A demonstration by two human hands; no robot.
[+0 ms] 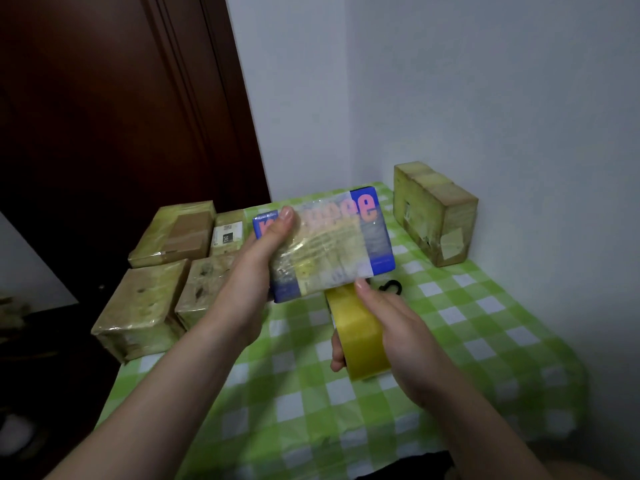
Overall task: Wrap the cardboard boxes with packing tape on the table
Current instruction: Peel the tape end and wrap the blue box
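My left hand (256,271) grips the blue box (377,237) by its left end, over the table (485,341), long axis running left to right. Just below its near edge, my right hand (398,327) clasps the tape roll (360,334).

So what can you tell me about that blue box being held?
The blue box is a flat rectangular carton with pink lettering, its middle banded in glossy, yellowish clear tape. It is held tilted above the green checked table, the left hand gripping its left end with the thumb on top. The right hand, holding the tape roll, touches its lower edge.
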